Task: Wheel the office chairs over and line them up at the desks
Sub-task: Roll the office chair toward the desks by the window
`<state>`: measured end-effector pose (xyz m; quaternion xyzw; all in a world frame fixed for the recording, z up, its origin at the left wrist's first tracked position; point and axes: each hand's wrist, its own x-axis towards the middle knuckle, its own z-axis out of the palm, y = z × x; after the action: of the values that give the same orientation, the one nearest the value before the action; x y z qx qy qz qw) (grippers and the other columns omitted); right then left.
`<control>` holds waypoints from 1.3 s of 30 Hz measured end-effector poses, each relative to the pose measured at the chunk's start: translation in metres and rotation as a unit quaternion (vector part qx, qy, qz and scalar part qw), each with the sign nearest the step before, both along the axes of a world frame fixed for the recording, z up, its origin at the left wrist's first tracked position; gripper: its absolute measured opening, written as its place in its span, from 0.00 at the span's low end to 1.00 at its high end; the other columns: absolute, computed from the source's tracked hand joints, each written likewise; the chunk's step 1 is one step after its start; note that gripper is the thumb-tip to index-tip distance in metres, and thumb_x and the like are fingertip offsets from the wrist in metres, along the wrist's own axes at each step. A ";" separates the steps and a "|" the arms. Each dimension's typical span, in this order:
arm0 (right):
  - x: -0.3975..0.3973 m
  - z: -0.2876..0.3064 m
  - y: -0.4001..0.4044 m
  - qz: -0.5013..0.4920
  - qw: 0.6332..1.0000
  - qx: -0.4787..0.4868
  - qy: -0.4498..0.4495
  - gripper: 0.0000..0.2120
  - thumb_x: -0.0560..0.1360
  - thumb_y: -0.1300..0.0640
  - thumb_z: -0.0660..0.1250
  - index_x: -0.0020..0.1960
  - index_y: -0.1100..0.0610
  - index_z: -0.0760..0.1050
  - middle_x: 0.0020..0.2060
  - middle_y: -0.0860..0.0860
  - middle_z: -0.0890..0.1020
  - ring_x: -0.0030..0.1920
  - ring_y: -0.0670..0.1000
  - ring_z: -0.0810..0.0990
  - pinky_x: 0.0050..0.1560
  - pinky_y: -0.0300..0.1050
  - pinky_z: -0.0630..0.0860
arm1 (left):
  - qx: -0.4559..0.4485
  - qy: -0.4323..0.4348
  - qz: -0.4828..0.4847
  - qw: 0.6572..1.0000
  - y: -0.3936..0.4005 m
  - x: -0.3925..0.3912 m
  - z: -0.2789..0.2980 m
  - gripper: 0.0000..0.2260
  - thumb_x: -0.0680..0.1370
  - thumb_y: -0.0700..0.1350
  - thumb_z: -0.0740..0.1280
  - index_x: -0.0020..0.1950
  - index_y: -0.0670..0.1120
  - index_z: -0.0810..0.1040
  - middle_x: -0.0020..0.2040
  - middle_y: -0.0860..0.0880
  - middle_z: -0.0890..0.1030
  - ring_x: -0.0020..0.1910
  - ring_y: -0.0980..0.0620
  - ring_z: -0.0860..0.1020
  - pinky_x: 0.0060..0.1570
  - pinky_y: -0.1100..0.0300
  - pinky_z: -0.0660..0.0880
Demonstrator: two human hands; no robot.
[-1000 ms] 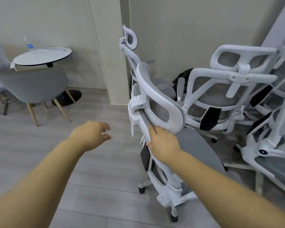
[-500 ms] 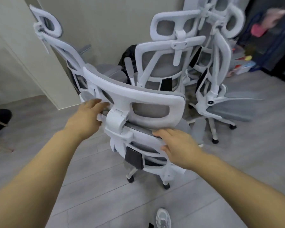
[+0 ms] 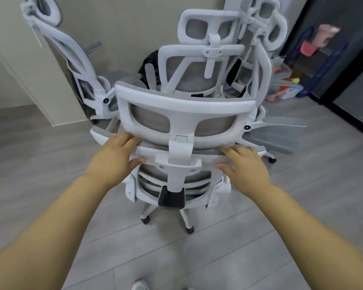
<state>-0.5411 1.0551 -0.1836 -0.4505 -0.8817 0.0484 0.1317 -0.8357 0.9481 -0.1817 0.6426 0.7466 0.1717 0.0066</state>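
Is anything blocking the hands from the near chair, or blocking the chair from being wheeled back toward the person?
No. The left hand and right hand grip the near chair at its backrest top. Other chairs crowd its far side; the floor toward the person looks open. No desks are in view.

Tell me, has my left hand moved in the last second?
Yes. The left hand was hovering over the floor beside the nearest chair; it now grips the left end of that chair's back rail.
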 end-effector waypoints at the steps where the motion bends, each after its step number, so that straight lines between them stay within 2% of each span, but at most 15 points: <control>1: 0.005 -0.003 0.003 0.006 1.000 0.002 0.007 0.23 0.71 0.43 0.63 0.58 0.58 0.77 0.49 0.56 0.81 0.49 0.61 0.79 0.57 0.67 0.71 | 0.005 0.000 0.010 1.000 -0.002 0.007 -0.004 0.22 0.72 0.48 0.72 0.62 0.39 0.75 0.60 0.41 0.76 0.59 0.38 0.72 0.59 0.47 0.70; 6: 0.023 -0.011 0.013 0.042 0.999 0.020 0.005 0.21 0.69 0.48 0.66 0.56 0.59 0.78 0.49 0.57 0.82 0.48 0.61 0.80 0.57 0.69 0.70 | 0.025 -0.025 0.076 0.997 -0.012 0.046 -0.016 0.19 0.74 0.46 0.69 0.62 0.39 0.73 0.62 0.41 0.74 0.63 0.39 0.68 0.68 0.43 0.62; 11: 0.041 -0.012 0.012 0.065 0.997 0.035 0.005 0.20 0.69 0.48 0.65 0.55 0.59 0.79 0.48 0.58 0.82 0.47 0.63 0.80 0.57 0.70 0.70 | 0.015 -0.057 0.122 0.991 -0.026 0.080 -0.010 0.21 0.76 0.49 0.66 0.65 0.40 0.70 0.67 0.43 0.70 0.69 0.43 0.63 0.72 0.49 0.55; 18: 0.074 -0.020 -0.009 0.100 0.993 0.065 0.022 0.18 0.68 0.53 0.72 0.55 0.60 0.79 0.47 0.58 0.82 0.47 0.62 0.80 0.59 0.71 0.67 | 0.009 -0.056 0.153 0.987 -0.069 0.124 -0.009 0.23 0.76 0.52 0.65 0.67 0.41 0.69 0.69 0.43 0.69 0.70 0.43 0.63 0.71 0.49 0.57; 23: 0.096 -0.017 -0.034 0.144 0.988 0.034 0.032 0.22 0.70 0.47 0.65 0.57 0.59 0.79 0.49 0.57 0.81 0.50 0.61 0.79 0.59 0.68 0.69 | 0.026 -0.064 0.194 0.979 -0.122 0.166 -0.006 0.23 0.77 0.51 0.65 0.67 0.41 0.70 0.68 0.44 0.70 0.69 0.45 0.64 0.70 0.54 0.57; 28: 0.113 -0.011 -0.074 0.199 0.978 0.015 0.059 0.19 0.72 0.51 0.69 0.61 0.58 0.77 0.55 0.57 0.80 0.56 0.61 0.76 0.69 0.65 0.58 | 0.028 -0.066 0.252 0.965 -0.193 0.207 -0.009 0.22 0.76 0.53 0.65 0.67 0.43 0.70 0.68 0.45 0.71 0.68 0.46 0.64 0.70 0.55 0.57; 32: 0.122 -0.006 -0.115 0.258 0.963 0.013 0.075 0.19 0.72 0.52 0.70 0.60 0.58 0.77 0.54 0.57 0.80 0.55 0.61 0.76 0.70 0.64 0.54 | 0.038 -0.075 0.309 0.947 -0.257 0.240 -0.011 0.22 0.76 0.54 0.65 0.67 0.45 0.72 0.68 0.46 0.71 0.68 0.46 0.65 0.68 0.53 0.60; 36: 0.127 -0.002 -0.157 0.311 0.947 0.017 0.077 0.19 0.71 0.52 0.70 0.61 0.57 0.77 0.54 0.57 0.80 0.55 0.59 0.76 0.70 0.62 0.54 | 0.045 -0.073 0.359 0.929 -0.318 0.272 -0.006 0.21 0.75 0.53 0.66 0.65 0.45 0.73 0.66 0.46 0.73 0.67 0.46 0.67 0.66 0.53 0.63; 39: 0.135 -0.003 -0.188 0.352 0.931 0.022 0.092 0.19 0.70 0.53 0.71 0.59 0.58 0.78 0.53 0.57 0.80 0.55 0.57 0.76 0.67 0.68 0.59 | 0.050 -0.060 0.393 0.916 -0.356 0.298 -0.001 0.21 0.75 0.52 0.67 0.65 0.44 0.74 0.66 0.46 0.74 0.66 0.45 0.68 0.64 0.54 0.63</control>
<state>-0.4063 0.8668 -0.1868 -0.1017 -0.9686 0.1136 0.1963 -0.5380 0.5918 -0.1828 0.2855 0.9277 0.2358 -0.0485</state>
